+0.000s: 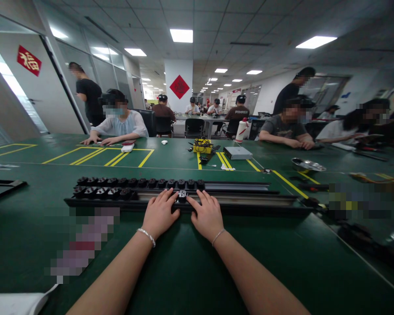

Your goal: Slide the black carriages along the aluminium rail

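A small black socket module (182,196) with a pale, slotted face sits in the nearer long black track (246,202). My left hand (160,213) meets its left side with the index fingertip, the other fingers reaching over the track. From the opposite side, my right hand (207,215) touches it with its index finger, so the piece is gripped between the two hands. Both thumbs stay apart, near the track's front edge. Left of my hands, a row of similar socket modules (101,193) fills part of the nearer track. Behind it, a second track (236,186) carries a longer row.
Left of my arms lies a blurred-out strip (85,245) with a white cord. Farther back are a yellow box with black cables (202,145), a grey box (238,152) and a metal bowl (307,165). Dark tools lie at right. Several people sit around the tables.
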